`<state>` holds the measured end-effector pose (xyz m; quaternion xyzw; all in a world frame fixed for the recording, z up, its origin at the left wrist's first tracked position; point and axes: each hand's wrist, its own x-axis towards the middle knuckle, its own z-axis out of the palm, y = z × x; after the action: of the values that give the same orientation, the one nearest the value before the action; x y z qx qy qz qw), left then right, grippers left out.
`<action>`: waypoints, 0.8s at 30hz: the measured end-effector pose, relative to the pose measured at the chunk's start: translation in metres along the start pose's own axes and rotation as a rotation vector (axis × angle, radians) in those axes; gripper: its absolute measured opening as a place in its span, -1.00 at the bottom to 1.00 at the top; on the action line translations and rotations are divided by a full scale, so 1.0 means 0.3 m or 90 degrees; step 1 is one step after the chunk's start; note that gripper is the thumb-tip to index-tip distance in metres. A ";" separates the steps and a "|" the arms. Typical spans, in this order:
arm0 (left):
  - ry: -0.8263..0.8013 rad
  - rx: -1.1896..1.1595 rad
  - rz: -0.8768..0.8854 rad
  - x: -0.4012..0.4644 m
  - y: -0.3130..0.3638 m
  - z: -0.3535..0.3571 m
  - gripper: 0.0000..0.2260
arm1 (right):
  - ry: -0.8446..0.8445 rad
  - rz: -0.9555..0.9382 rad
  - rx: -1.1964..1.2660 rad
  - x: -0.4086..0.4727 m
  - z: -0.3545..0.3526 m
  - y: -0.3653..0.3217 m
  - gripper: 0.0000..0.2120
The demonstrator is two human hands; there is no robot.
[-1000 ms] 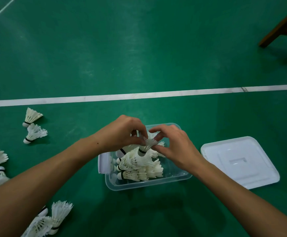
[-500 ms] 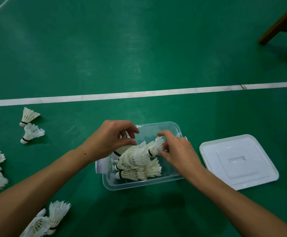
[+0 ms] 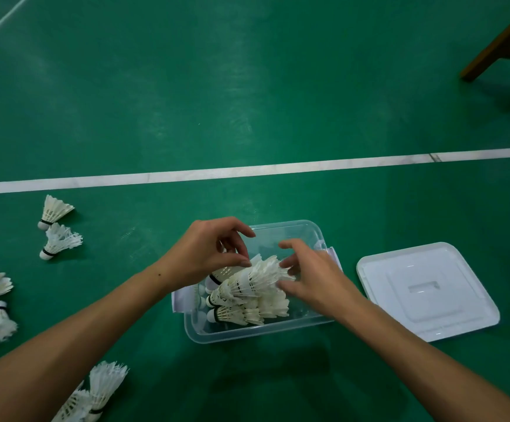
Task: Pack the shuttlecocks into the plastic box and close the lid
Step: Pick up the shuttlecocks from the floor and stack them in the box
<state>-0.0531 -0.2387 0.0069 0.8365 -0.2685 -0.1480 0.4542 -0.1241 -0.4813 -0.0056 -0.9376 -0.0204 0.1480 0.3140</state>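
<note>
Hands (image 3: 262,266) hover over shuttlecocks (image 3: 247,287) in open plastic box (image 3: 256,333).

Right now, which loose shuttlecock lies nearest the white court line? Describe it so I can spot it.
Follow the white court line to its left end. Just below it lie two shuttlecocks, apart from the rest. Yours is the upper shuttlecock, its feathers neat, while the lower shuttlecock is frayed.

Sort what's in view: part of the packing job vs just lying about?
Job: plastic box; shuttlecocks in it; loose shuttlecocks on the floor; lid; left hand and right hand over the box.
Lying about: wooden furniture leg; white court line.
</note>
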 end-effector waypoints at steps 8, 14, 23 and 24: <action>-0.029 -0.193 0.014 0.099 0.113 0.065 -0.55 | 0.068 -0.053 0.293 -0.047 -0.082 -0.048 -0.42; -0.023 -0.161 0.045 0.122 0.141 0.138 -0.57 | 0.106 -0.025 0.274 -0.107 -0.105 0.024 -0.47; -0.165 0.468 0.234 0.096 -0.015 0.216 -0.59 | 0.254 0.071 0.185 -0.211 -0.167 0.131 -0.51; -0.203 0.519 0.229 0.101 -0.017 0.230 -0.55 | 0.253 0.072 0.161 -0.213 -0.161 0.128 -0.51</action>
<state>-0.0608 -0.3011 -0.0348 0.8537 -0.5115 -0.0764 0.0605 -0.1732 -0.5486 0.0251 -0.9012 0.1133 -0.0208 0.4178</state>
